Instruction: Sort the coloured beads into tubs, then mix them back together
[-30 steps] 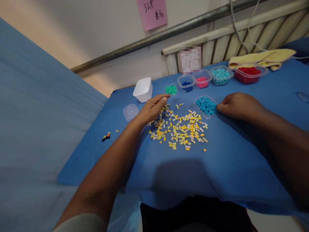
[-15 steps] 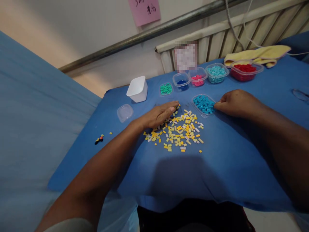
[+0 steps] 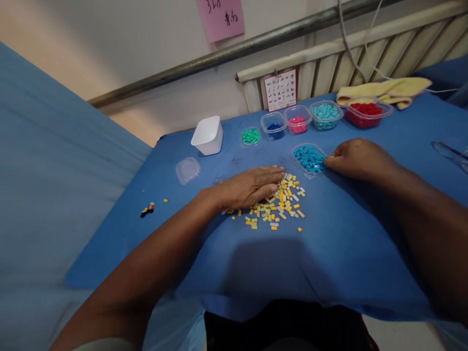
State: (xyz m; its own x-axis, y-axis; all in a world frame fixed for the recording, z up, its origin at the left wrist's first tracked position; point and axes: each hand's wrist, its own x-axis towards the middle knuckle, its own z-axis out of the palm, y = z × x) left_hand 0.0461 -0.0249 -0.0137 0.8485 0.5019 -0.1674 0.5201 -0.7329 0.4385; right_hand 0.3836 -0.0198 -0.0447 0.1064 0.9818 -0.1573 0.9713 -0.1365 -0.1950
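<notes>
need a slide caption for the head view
Left hand flat over scattered yellow bricks, right hand at a tub of blue bricks

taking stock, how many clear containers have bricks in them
6: green container, dark blue container, pink container, light blue container, red container, left to right at the back; blue container by the right hand.

Matt blue cloth table cover [image 3: 270,258], clear glossy plastic tubs [image 3: 274,126], smooth white plastic bowl [image 3: 207,136], dull metal pipe [image 3: 204,61]

Dark handwriting [image 3: 231,18] stood on the pink paper [image 3: 220,27] above the radiator [image 3: 333,73], cut off at the top and not clearly legible. The red-edged card [image 3: 280,91] against the radiator bore print too small to read.
</notes>
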